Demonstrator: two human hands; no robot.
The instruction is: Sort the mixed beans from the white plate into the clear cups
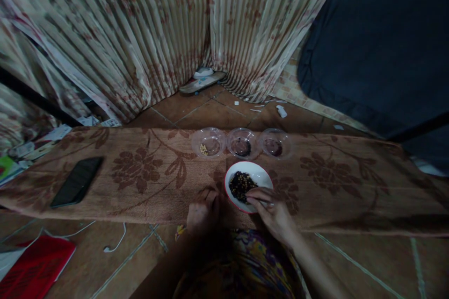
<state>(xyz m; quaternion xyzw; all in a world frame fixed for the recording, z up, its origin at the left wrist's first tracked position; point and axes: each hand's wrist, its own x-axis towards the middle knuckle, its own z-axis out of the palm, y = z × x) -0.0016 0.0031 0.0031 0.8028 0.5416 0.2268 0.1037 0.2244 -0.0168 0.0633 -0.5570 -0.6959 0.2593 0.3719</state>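
A white bowl with a red rim point(265, 179) stands on the cloth in front of me, holding a mix of dark and yellow grains or beans point(242, 186). My right hand point(273, 212) reaches over its near right side, thumb and fingers pinched together at the mix. Something thin and pale shows between those fingers, too small to name. Left of the bowl, my left hand point(202, 211) rests curled on the cloth, with nothing visible in it. Behind the bowl are three clear plastic cups: the left cup point(214, 142) has yellow grains, the middle cup point(242, 136) black ones, the right cup point(271, 136) dark reddish ones.
A brown flowered cloth point(168, 205) covers the long narrow table. A dark phone point(77, 182) lies at its left. Beyond are striped curtains point(168, 32), a skateboard point(201, 84) and litter on the tiles. A red bag-like item point(42, 261) and white cable point(121, 238) lie on the near floor.
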